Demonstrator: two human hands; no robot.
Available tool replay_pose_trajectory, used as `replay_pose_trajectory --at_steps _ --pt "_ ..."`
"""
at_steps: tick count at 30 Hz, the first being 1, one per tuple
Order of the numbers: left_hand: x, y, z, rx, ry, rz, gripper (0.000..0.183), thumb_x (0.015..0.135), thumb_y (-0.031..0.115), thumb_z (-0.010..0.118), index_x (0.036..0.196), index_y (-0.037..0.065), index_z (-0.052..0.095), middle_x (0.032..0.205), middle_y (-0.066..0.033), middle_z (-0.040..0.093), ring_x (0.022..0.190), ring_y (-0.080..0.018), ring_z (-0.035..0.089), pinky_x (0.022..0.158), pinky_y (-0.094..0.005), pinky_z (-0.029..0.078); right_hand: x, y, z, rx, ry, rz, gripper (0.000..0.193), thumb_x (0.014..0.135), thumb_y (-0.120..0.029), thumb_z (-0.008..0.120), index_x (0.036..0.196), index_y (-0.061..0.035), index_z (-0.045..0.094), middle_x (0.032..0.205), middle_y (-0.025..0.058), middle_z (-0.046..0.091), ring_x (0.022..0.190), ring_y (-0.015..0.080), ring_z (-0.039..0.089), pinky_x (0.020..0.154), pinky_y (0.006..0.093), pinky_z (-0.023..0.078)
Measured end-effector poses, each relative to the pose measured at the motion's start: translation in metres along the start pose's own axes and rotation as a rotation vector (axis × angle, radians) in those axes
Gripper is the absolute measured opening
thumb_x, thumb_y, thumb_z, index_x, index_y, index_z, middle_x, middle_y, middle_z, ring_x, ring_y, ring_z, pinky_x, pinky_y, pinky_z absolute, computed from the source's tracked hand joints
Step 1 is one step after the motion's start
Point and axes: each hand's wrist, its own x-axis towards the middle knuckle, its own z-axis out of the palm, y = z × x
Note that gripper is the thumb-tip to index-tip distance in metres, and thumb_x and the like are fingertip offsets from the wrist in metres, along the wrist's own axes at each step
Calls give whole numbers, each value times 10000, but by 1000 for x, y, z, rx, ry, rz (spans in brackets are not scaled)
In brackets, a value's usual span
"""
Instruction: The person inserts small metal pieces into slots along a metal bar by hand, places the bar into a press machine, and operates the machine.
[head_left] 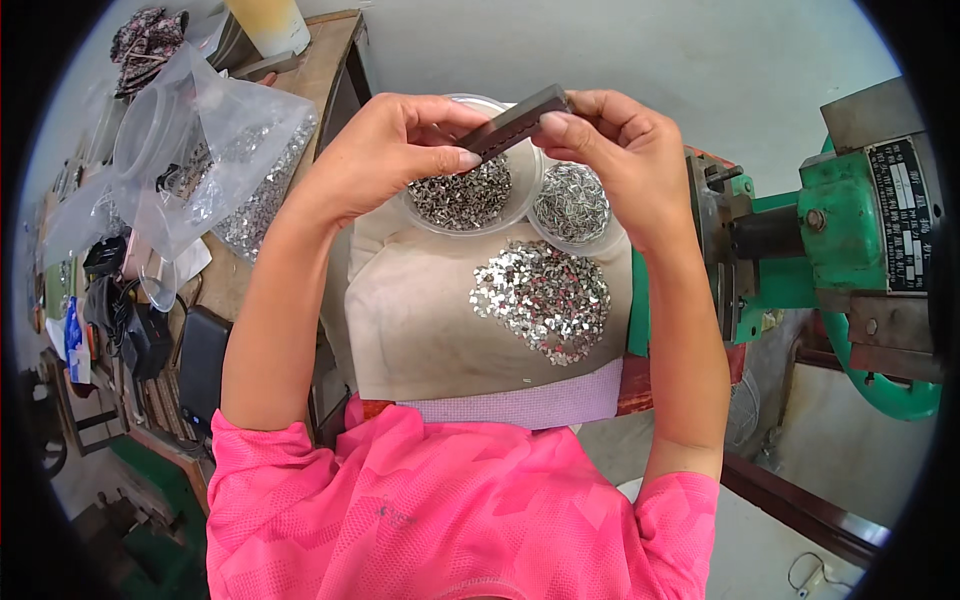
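Note:
Both of my hands are raised over the work surface and hold one dark flat metal bar [515,122] between them. My left hand [395,150] pinches its lower left end with thumb and fingers. My right hand [610,145] grips its upper right end. Below the bar stand two clear bowls: a larger one [465,195] with small dark metal pieces and a smaller one [572,205] with fine silvery pieces. A loose heap of shiny metal pieces [542,298] lies on the beige cloth [410,320] in front of me.
A green machine [835,250] with a grey motor stands at the right. A clear plastic bag of metal pieces [225,165] lies on the wooden table at left, beside a plastic container, dark gadgets and cables [130,320].

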Motion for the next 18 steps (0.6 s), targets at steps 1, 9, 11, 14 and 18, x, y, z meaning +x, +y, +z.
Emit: replay_pose_trajectory --at_steps 1,9,11,14,18 --pt "-1 1 0 113 36 10 325 857 32 715 1175 -16 669 1048 -52 694 973 -109 644 882 -275 517 -4 0 -2 -194 25 -74 275 882 -117 752 1068 76 687 944 111 734 831 149 711 776 265 577" --pt "-26 -6 12 179 214 186 312 890 75 679 1178 -40 650 971 -44 686 863 -78 614 763 -241 510 -85 -4 -20 -190 269 -58 214 850 -25 749 1043 50 695 890 91 715 791 131 696 714 250 564" --pt "-48 8 24 89 106 76 327 934 91 640 1234 -39 611 947 -22 657 840 -65 583 741 -234 502 -128 5 -28 -150 347 -30 167 904 -81 675 1017 41 654 807 60 670 781 160 679 683 305 580" --pt "-81 3 38 -70 -160 -223 290 992 87 550 1248 -43 590 947 -34 650 825 -76 587 736 -249 511 -204 38 -49 50 457 46 133 863 -24 718 964 30 651 854 93 687 682 171 691 643 290 589" --pt "-107 -24 62 -2 -451 -397 256 1015 126 490 1162 -63 580 885 -105 645 780 -191 621 715 -330 516 -272 87 -65 155 784 156 91 910 -56 695 934 17 646 834 96 688 606 165 671 581 283 578"
